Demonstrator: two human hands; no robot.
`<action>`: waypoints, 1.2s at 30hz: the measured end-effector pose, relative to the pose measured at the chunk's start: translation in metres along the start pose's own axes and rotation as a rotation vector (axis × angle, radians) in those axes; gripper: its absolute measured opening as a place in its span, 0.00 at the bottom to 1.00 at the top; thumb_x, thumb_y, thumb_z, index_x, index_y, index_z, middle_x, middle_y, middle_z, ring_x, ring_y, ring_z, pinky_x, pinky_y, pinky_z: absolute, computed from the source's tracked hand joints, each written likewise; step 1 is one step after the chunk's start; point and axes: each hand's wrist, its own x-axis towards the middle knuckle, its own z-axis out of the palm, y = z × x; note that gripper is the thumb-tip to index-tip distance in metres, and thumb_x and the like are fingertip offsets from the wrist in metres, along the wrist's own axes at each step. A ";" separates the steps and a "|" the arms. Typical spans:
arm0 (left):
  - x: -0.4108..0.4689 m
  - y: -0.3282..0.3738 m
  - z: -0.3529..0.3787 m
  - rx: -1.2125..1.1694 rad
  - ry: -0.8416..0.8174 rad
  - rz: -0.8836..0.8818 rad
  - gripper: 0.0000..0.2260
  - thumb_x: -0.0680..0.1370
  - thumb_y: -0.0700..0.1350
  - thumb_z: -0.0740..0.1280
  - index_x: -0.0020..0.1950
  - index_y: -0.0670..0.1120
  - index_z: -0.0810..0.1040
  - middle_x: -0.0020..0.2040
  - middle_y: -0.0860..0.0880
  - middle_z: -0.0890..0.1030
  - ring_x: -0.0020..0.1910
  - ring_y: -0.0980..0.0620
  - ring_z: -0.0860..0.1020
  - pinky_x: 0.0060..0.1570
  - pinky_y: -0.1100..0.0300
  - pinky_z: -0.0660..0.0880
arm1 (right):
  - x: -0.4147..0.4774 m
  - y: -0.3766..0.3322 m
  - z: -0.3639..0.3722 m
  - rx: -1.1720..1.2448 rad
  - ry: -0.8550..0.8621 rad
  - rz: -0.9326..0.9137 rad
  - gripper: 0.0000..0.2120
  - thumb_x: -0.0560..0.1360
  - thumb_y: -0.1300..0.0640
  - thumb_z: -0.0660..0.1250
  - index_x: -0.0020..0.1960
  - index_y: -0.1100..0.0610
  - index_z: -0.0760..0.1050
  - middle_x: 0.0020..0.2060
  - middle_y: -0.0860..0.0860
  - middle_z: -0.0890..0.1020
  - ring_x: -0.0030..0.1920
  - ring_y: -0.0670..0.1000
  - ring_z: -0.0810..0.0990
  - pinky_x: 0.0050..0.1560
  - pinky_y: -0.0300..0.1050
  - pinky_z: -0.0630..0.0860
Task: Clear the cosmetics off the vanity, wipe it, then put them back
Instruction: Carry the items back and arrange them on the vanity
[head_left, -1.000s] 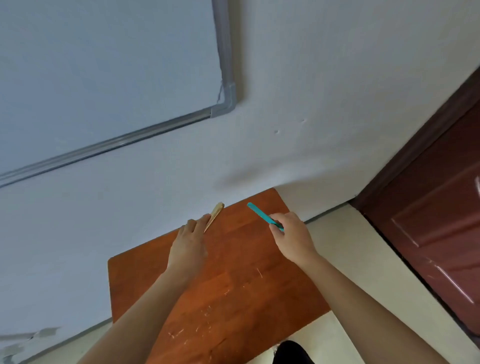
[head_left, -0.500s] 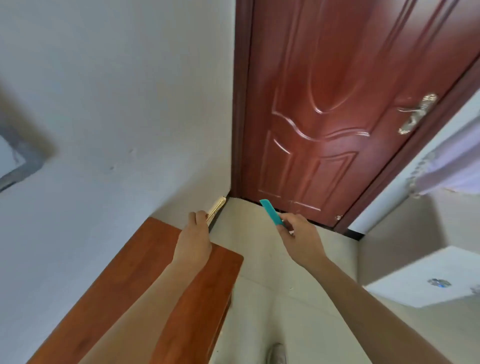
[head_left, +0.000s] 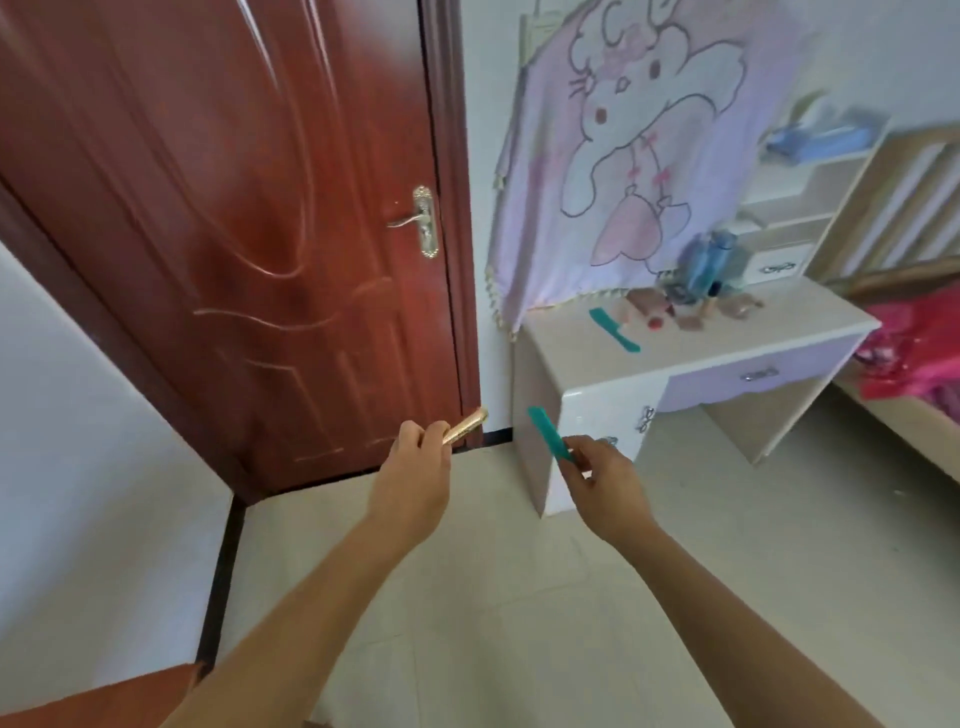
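Observation:
My left hand (head_left: 415, 470) grips a slim gold cosmetic tube (head_left: 466, 425), held out in front of me. A teal comb (head_left: 548, 435) is pinched in my right hand (head_left: 605, 480), its end pointing up and left. Both hands hover above the floor, short of the white and lilac vanity (head_left: 691, 348) at the right. On the vanity top lie a second teal comb (head_left: 613, 329) and a cluster of cosmetics (head_left: 691, 296), several small pink and brown items and a blue bottle, blurred.
A red-brown door (head_left: 234, 223) stands closed at left centre. A lilac cartoon cloth (head_left: 639, 150) hangs over the vanity's back. A bed with pink bedding (head_left: 914, 353) is at far right. The wooden table's corner (head_left: 98, 701) shows at bottom left. Pale tiled floor lies between.
The view has swung right, from the wooden table and wall past the door to the vanity. Both hands keep the same hold on the gold tube and the teal comb.

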 end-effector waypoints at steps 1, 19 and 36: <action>0.013 0.025 0.016 -0.007 -0.006 0.025 0.09 0.81 0.45 0.61 0.59 0.44 0.74 0.45 0.49 0.66 0.38 0.46 0.73 0.36 0.55 0.69 | 0.006 0.025 -0.019 0.001 0.030 0.029 0.10 0.78 0.56 0.65 0.59 0.50 0.78 0.43 0.48 0.79 0.44 0.51 0.79 0.48 0.50 0.79; 0.227 0.226 0.206 0.082 -0.130 0.314 0.06 0.76 0.46 0.67 0.52 0.48 0.75 0.41 0.53 0.79 0.38 0.46 0.75 0.35 0.54 0.68 | 0.163 0.251 -0.155 0.065 0.112 0.370 0.15 0.77 0.58 0.64 0.63 0.49 0.77 0.51 0.48 0.79 0.46 0.47 0.78 0.46 0.39 0.70; 0.531 0.269 0.318 -0.148 -0.213 -0.060 0.07 0.82 0.47 0.62 0.58 0.48 0.72 0.51 0.51 0.67 0.47 0.53 0.73 0.46 0.62 0.76 | 0.519 0.313 -0.206 0.019 0.035 0.235 0.16 0.77 0.58 0.67 0.65 0.52 0.77 0.44 0.49 0.80 0.43 0.49 0.80 0.50 0.42 0.77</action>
